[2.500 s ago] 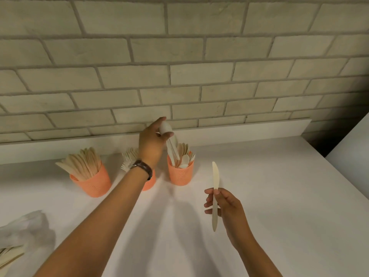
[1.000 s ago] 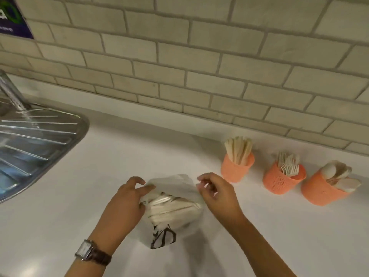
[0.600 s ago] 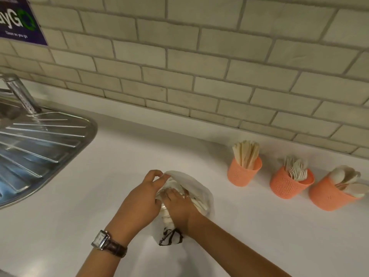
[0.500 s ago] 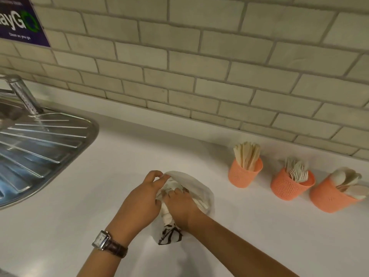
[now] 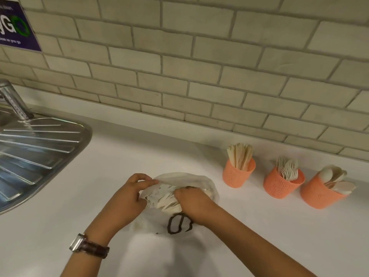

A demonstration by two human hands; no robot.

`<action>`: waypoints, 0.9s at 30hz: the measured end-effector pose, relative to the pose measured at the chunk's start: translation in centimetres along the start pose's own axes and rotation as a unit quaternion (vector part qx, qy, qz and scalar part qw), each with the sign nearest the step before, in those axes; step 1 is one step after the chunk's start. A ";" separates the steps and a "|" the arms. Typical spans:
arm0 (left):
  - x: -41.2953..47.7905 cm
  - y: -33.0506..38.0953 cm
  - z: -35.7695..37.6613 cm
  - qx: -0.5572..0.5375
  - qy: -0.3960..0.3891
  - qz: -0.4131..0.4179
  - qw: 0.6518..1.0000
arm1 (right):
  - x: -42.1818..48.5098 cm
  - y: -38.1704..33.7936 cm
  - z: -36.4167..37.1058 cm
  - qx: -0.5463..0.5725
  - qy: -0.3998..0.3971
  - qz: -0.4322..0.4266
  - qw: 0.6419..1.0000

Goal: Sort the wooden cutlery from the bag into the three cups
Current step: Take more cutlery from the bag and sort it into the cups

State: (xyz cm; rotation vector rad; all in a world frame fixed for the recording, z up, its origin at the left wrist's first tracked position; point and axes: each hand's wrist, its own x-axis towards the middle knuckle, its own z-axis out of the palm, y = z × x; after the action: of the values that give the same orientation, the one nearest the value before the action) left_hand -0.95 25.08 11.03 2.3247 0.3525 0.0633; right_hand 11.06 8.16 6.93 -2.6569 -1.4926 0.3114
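A white plastic bag (image 5: 183, 177) with a dark print lies on the white counter in front of me, with wooden cutlery (image 5: 165, 199) showing in its mouth. My left hand (image 5: 127, 198) pinches the bag's rim and holds it up. My right hand (image 5: 191, 202) reaches into the bag with its fingers curled down among the cutlery; the fingertips are hidden. To the right stand three orange mesh cups: the knife cup (image 5: 237, 175), the fork cup (image 5: 279, 186) and the spoon cup (image 5: 317, 196).
A steel sink drainboard (image 5: 36, 150) and a tap (image 5: 14, 102) take up the left side. A tiled wall (image 5: 199, 66) runs behind the counter, with a dark blue sign (image 5: 14, 29) at the top left.
My view swung left from the cups to the bag. Both hands came to the bag; my left hand took its rim and my right hand went inside.
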 end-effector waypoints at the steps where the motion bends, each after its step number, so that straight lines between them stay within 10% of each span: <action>1: -0.2 -0.3 -0.3 -0.023 -0.012 0.010 1.000 | -0.5 0.5 -0.5 0.012 0.007 0.001 1.000; 22: -3.8 4.5 0.1 0.028 -0.108 -0.002 0.994 | -2.2 -4.8 -7.2 -0.202 -0.081 -0.057 0.974; 27: -3.9 2.6 -2.1 0.038 -0.053 -0.041 0.997 | -5.0 -0.7 -9.5 -0.123 0.025 0.002 0.992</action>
State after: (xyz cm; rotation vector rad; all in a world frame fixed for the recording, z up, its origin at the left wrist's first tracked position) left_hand -4.43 23.74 14.62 2.3740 0.4028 -0.1157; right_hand 9.95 4.55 17.05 -2.8293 -1.6051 0.0619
